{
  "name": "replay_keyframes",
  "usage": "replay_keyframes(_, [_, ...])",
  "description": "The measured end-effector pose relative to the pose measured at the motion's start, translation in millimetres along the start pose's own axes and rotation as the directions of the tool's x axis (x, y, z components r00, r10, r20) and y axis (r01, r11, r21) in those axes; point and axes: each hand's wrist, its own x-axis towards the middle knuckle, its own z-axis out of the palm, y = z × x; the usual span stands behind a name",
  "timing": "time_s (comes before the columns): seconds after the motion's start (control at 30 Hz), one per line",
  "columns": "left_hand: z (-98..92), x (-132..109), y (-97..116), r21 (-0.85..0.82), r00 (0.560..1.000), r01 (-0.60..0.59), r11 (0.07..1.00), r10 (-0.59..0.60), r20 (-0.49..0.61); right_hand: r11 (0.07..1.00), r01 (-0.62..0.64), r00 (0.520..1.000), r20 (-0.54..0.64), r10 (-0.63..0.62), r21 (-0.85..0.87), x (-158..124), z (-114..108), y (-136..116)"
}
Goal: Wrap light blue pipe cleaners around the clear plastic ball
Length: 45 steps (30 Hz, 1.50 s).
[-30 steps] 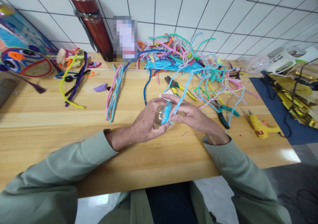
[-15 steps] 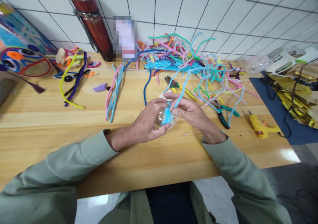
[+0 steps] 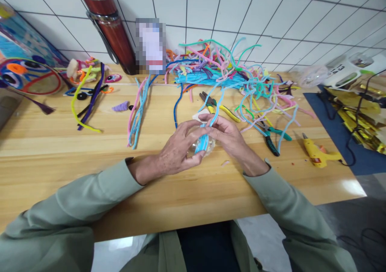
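Note:
In the head view, my left hand (image 3: 183,145) is closed around a clear plastic ball (image 3: 209,147), with much of it covered by fingers. Bands of light-blue pipe cleaner (image 3: 202,142) wrap the ball's middle. My right hand (image 3: 227,133) pinches the pipe cleaner between thumb and fingers at the ball's upper right. Its loose end rises past the fingers toward the back of the table. The two hands meet at the top of the ball, the left thumb and index finger lying along the blue band.
Behind the hands lies a heap of pipe cleaners (image 3: 211,79). Yellow-handled pliers (image 3: 230,113), green-handled pliers (image 3: 271,143) and a yellow glue gun (image 3: 319,153) lie to the right. A red thermos (image 3: 111,30) stands by the wall. Several pipe cleaners (image 3: 140,111) lie left.
My right hand has moved slightly left and down, closer to the left fingers. The left index finger now presses over the blue band, and the pipe cleaner's free end has dropped lower.

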Motion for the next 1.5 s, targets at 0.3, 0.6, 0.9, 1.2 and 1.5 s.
replay_keyframes(0.3, [-4.6,-1.4,0.0,0.02,0.998,0.009,1.0,-0.01,0.057,0.999,0.04,0.998,-0.056,-0.04,0.008,1.9,-3.7,13.3])
replay_keyframes(0.6, [-5.0,2.9,-2.9,-0.002,0.999,0.026,1.0,-0.026,0.041,0.491,0.532,0.789,0.193,-0.583,-0.69,-8.0,-30.3,-11.6])
replay_keyframes(0.9, [-5.5,3.7,-6.7,0.018,1.0,0.0,1.0,0.0,0.026,0.287,0.668,0.682,0.41,-0.605,-0.686,-2.8,-31.3,-11.1])
replay_keyframes(1.2, [-5.3,4.3,-5.8,-0.008,1.0,0.003,1.0,-0.003,0.007,0.253,0.706,0.643,0.448,-0.621,-0.661,-3.3,-31.1,-16.9])
replay_keyframes(1.5, [-6.4,5.1,-3.1,0.023,1.0,-0.009,1.0,0.008,0.019,0.209,0.697,0.623,0.435,-0.65,-0.686,-4.8,-23.2,-20.4])
